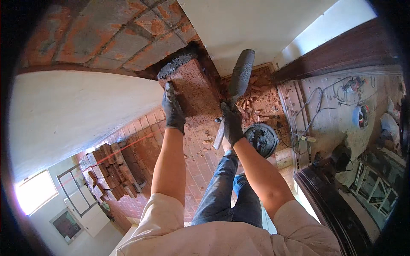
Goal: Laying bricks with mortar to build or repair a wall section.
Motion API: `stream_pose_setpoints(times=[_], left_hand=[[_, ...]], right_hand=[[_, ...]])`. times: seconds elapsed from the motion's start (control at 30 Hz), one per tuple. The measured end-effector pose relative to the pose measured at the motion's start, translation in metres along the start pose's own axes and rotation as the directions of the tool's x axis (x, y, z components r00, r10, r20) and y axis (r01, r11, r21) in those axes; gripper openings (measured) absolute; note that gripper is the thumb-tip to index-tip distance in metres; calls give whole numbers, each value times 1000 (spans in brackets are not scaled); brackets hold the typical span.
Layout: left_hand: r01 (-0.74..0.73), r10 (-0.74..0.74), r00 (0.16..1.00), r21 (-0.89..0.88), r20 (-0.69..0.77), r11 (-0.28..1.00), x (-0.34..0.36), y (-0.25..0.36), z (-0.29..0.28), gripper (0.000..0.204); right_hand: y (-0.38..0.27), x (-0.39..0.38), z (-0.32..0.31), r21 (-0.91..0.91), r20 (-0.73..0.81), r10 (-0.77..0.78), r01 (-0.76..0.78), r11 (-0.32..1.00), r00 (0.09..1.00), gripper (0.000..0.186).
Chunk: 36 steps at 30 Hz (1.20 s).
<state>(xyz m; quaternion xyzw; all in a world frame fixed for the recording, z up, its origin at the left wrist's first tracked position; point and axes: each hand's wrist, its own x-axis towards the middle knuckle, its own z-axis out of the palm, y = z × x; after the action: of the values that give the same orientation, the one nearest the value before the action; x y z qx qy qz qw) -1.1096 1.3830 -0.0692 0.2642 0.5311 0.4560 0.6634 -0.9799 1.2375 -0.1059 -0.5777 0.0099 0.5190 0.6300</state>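
Brick is in the left hand, trowel in the right hand.

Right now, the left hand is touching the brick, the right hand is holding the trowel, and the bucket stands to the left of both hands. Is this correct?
Not quite: the bucket stands to the right of both hands, as the head view shows. The rest is correct: the left hand touches the brick, and the right hand holds the trowel.
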Motion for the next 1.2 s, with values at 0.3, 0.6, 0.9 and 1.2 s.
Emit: stream_pose_setpoints(times=[0.3,0.6,0.9,1.2], left_hand=[[85,-39,985,277,-166,957,79,-7,-7,53],[67,-15,984,290,-178,954,111,-5,-6,58],[56,84,963,494,-257,868,113,2,4,62],[10,158,972,704,-173,710,122,0,-5,71]], right_hand=[[-3,22,40,-54,-86,-27,22,998,996,25],[-11,26,57,209,-73,67,-50,977,995,16],[-14,28,64,170,-139,99,-75,983,985,4],[5,38,63,283,-139,103,-60,957,985,7]])
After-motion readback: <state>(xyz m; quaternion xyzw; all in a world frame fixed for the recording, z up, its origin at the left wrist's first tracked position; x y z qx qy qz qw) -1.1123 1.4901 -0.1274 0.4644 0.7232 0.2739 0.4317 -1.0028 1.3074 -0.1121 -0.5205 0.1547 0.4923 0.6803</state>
